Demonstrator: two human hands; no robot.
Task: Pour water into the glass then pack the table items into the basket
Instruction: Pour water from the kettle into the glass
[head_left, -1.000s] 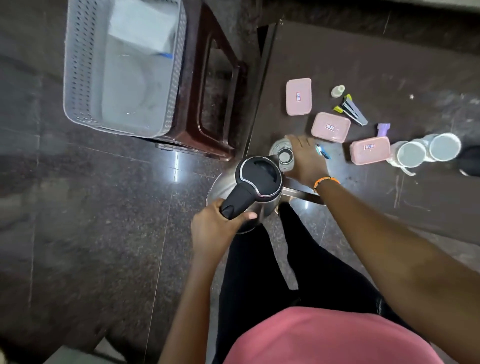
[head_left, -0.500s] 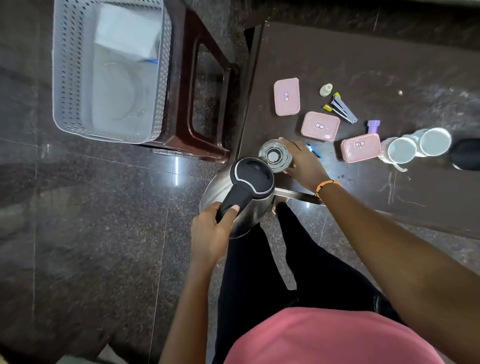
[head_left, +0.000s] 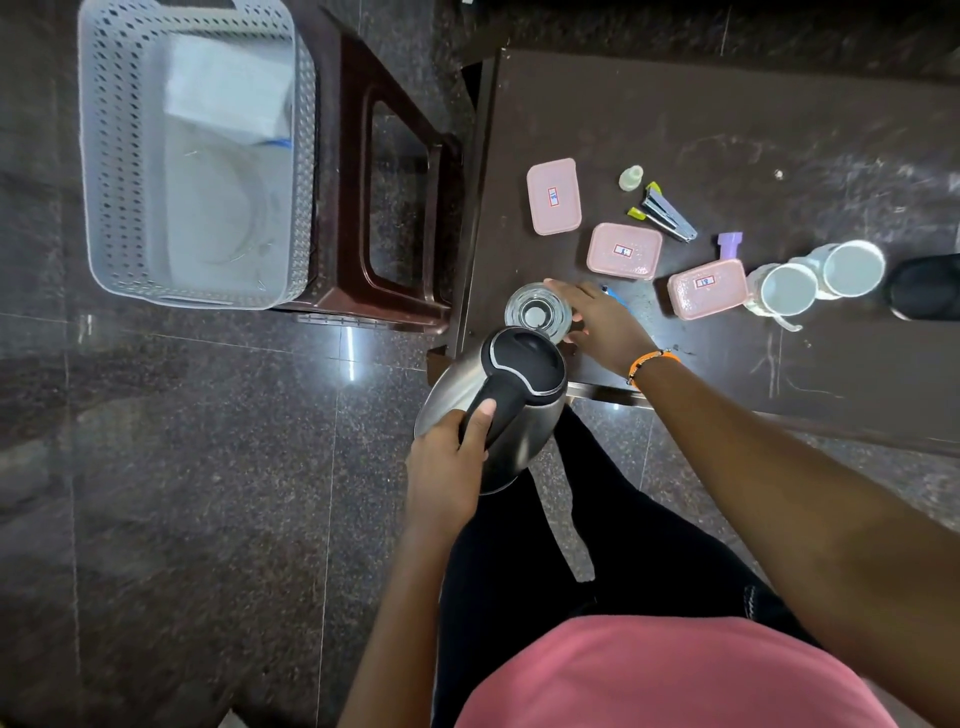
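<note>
Since a second ago you have swung the kettle (head_left: 498, 400), gripped by your left hand (head_left: 447, 462), closer over the glass (head_left: 537, 313) at the bench's (head_left: 727, 130) near left corner, your right hand (head_left: 602, 325) cupping it, so tip gently next to pour.

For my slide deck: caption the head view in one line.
Left hand tips a steel kettle toward the glass steadied by the right hand at the table's edge.
</note>
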